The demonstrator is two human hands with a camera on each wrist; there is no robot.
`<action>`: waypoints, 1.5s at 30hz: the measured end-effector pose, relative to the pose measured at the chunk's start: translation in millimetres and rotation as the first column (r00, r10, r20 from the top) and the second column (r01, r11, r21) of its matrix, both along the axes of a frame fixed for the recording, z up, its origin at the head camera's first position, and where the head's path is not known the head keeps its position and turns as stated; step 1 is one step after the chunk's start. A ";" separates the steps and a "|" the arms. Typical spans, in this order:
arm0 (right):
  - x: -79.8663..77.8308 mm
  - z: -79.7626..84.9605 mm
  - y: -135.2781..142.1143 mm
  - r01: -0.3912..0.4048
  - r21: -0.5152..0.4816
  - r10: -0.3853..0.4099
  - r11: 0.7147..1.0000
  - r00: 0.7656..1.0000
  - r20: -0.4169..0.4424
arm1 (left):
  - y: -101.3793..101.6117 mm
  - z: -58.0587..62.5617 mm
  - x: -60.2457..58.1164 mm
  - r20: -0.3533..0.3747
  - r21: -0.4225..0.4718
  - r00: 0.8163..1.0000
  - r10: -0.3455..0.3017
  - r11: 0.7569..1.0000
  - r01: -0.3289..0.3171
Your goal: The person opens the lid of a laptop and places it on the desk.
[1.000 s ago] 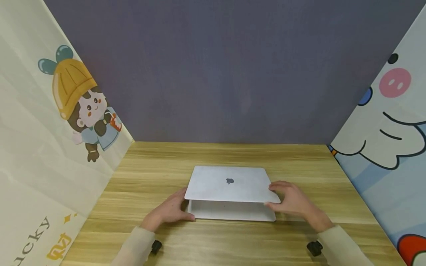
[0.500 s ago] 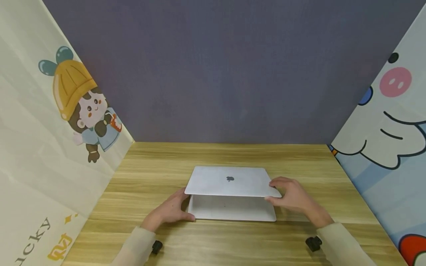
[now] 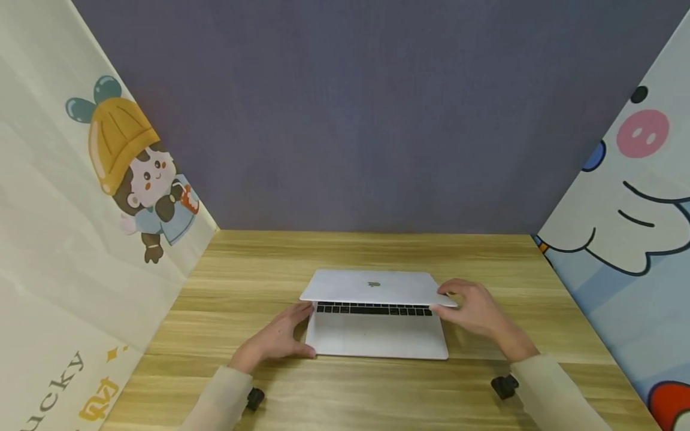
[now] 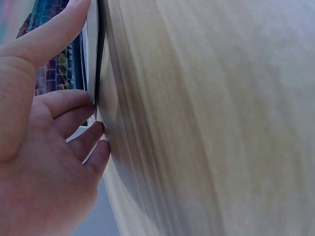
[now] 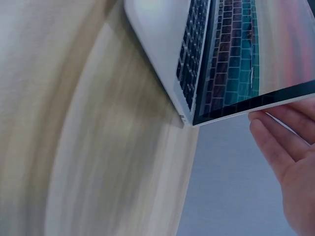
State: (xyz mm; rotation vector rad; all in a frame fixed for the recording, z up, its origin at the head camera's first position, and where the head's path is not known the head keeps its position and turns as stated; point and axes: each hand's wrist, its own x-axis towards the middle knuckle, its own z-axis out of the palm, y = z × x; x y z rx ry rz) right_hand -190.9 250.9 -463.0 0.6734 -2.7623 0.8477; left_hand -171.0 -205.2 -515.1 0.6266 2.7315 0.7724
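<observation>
apparently to steady the laptop (image 3: 374,336) on the wooden table (image 3: 259,257), your left hand (image 3: 276,339) lay spread against its left edge, gripping nothing, while your right hand (image 3: 474,309) pinched the partly raised lid (image 3: 399,288) near its free right corner, presumably for leverage.

A silver laptop (image 3: 372,336) sits on a wooden table (image 3: 377,250), its lid (image 3: 345,286) partly raised above a strip of black keys (image 3: 369,309). The left hand (image 3: 279,335) touches the base's left edge, thumb at the near left corner. The right hand (image 3: 475,310) pinches the lid near its near right corner. A dark grey panel (image 3: 350,120) stands along the table's far edge, between a cream printed wall (image 3: 38,191) at left and a blue-and-white cartoon wall (image 3: 609,239) at right.
</observation>
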 end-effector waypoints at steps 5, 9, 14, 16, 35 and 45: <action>-3.8 3.9 -2.1 0.029 -0.027 -0.028 0.999 0.999 0.015 | 0.7 -0.8 1.7 0.007 -0.005 1.000 -0.008 1.000 0.008; -4.9 3.0 -1.7 0.030 -0.032 -0.030 0.999 0.999 0.012 | 1.3 -0.7 2.2 -0.009 -0.016 1.000 -0.015 1.000 0.015; -7.1 2.0 -1.5 0.022 -0.034 -0.023 0.999 1.000 -0.008 | 2.9 -0.2 1.9 -0.032 -0.035 0.999 -0.022 0.999 0.021; -7.9 3.2 -1.9 0.016 -0.041 -0.016 0.999 1.000 -0.007 | 3.5 0.2 1.8 -0.035 -0.035 0.999 -0.023 0.999 0.022; -20.3 13.6 -3.3 0.058 -0.078 -0.053 0.995 0.997 0.064 | 8.0 1.3 -0.8 -0.076 -0.103 0.996 -0.046 0.994 0.038; -25.0 19.0 -4.3 0.098 -0.119 -0.082 0.988 0.988 0.133 | 11.3 6.7 -2.4 -0.057 -0.142 0.997 -0.053 0.989 0.045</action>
